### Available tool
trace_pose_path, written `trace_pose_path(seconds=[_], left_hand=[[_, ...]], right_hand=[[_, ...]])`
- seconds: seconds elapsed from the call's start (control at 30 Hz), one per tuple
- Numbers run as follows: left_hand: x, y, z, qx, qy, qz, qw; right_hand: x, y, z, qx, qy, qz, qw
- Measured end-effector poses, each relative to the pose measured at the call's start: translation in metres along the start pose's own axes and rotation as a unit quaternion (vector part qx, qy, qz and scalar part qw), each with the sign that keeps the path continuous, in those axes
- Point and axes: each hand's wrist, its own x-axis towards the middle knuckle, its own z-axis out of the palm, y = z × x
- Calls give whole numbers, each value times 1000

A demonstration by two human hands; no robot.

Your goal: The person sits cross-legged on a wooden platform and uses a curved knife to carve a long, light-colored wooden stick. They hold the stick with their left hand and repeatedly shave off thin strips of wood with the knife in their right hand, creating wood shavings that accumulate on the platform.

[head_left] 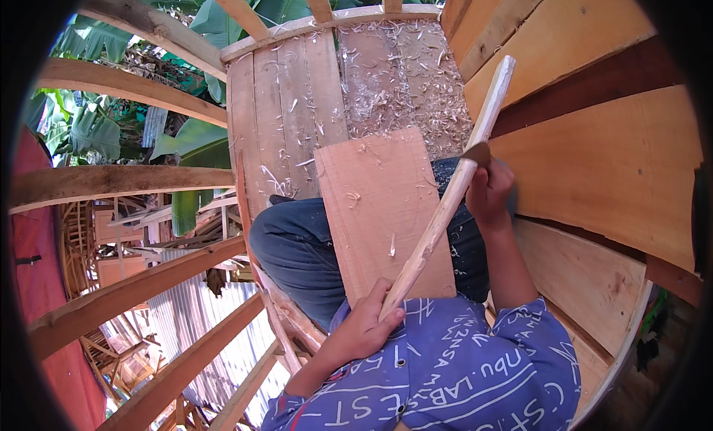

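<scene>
A long, pale, whittled wooden stick [449,201] slants across my lap, its far end up toward the right. My left hand [368,323] is wrapped round the stick's near end, close to my shirt. In my right hand [492,193], the fingers are closed on a knife [477,154]. Only its short, dark, brownish blade shows, lying against the stick's upper part, while the fist hides the handle. Under the stick a flat rectangular wooden board [379,208] rests across my legs. A few curled shavings lie on it.
Wood shavings [416,82] litter the plank floor [290,96] ahead of me. Wooden bars [126,186] with open gaps line the left side. Plank walling [601,171] rises close on the right. Past the bars are large green leaves and corrugated sheets [212,334].
</scene>
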Motion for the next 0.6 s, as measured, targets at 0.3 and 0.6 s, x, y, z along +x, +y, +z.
trace_pose_path(seconds=[0.3, 0.6], left_hand=[[-2, 3, -7, 27, 18, -14, 999], [-6, -1, -6, 19, 2, -27, 999]], right_hand=[[-21, -12, 0, 74, -84, -41, 993], [-15, 5, -4, 77, -61, -3, 995]])
